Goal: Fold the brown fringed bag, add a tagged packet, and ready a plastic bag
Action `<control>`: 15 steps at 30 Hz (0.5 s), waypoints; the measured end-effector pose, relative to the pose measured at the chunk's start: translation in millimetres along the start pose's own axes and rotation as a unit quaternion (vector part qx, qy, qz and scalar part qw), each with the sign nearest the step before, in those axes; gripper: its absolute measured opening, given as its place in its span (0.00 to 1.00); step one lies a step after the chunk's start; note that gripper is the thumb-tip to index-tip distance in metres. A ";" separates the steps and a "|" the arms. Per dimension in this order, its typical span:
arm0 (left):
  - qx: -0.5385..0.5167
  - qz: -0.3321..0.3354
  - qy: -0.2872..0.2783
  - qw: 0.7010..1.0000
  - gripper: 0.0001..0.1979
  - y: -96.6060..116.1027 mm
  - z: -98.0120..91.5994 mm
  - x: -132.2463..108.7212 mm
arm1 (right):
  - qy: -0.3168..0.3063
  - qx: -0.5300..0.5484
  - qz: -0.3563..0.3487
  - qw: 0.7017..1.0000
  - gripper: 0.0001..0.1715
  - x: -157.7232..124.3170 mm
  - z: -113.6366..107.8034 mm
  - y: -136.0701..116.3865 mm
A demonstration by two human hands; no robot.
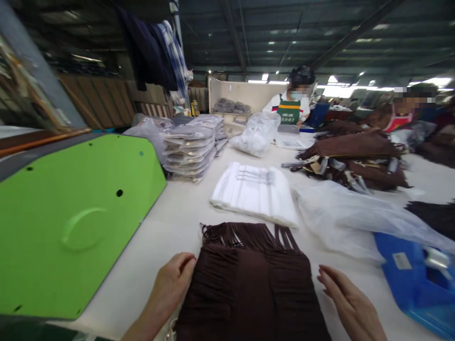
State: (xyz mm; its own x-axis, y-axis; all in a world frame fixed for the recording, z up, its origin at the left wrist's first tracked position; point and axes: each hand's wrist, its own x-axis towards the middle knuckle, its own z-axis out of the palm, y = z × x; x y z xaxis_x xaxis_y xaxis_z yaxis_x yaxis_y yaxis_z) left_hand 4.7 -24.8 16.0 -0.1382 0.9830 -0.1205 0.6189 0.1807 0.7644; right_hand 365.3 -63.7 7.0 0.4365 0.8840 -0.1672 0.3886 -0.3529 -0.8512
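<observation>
In front of me on the white table lies a flat, dark brown fringed fabric piece, its strands spread across the far end. A bit of metal hardware shows at its lower left edge; whether it is a bag I cannot tell. My left hand is at its left edge, fingers loosely bent and not closed around anything visible. On the other side, a little apart from the right edge, my right hand is open with fingers stretched out. Just beyond the fringe sits a stack of white plastic bags with printed lines.
A green panel borders the left. Bagged goods are piled behind it. Rightward are clear plastic sheeting, a blue tape dispenser-like device and heaped brown pieces. A masked co-worker stands across the table.
</observation>
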 end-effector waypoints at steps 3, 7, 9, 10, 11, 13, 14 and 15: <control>-0.081 -0.068 -0.064 0.992 0.17 6.4 1.7 15.3 | -0.099 0.155 0.074 0.980 0.29 8.8 3.3 -1.8; -0.291 -0.169 -0.239 0.911 0.24 20.1 -5.0 34.4 | -0.242 0.268 0.136 0.923 0.21 31.9 7.9 -19.3; -0.338 -0.205 -0.295 0.870 0.25 23.3 -9.0 44.3 | -0.316 0.287 0.172 0.888 0.21 45.6 10.6 -27.3; -0.352 -0.220 -0.310 0.855 0.25 23.9 -10.2 48.9 | -0.351 0.301 0.192 0.866 0.20 52.0 12.5 -30.5; -0.360 -0.235 -0.317 0.845 0.25 24.2 -10.6 53.1 | -0.385 0.321 0.212 0.839 0.19 57.7 14.8 -33.3; -0.369 -0.260 -0.329 0.830 0.26 24.0 -9.6 60.0 | -0.439 0.366 0.240 0.785 0.17 66.4 20.0 -37.2; -0.374 -0.271 -0.334 0.822 0.26 23.8 -8.4 62.5 | -0.455 0.385 0.247 0.764 0.17 69.5 22.5 -38.3; -0.381 -0.280 -0.341 0.812 0.27 23.6 -7.1 64.4 | -0.469 0.398 0.253 0.747 0.18 71.9 24.7 -38.8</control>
State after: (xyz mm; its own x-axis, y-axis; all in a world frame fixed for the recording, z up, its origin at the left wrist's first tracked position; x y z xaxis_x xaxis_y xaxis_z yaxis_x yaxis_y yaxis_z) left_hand 4.9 42.5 30.8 0.3888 0.5881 -0.7092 -0.0880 0.7899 0.6069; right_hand 361.5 21.1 15.8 -0.5420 0.6563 -0.5248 -0.4009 -0.7508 -0.5249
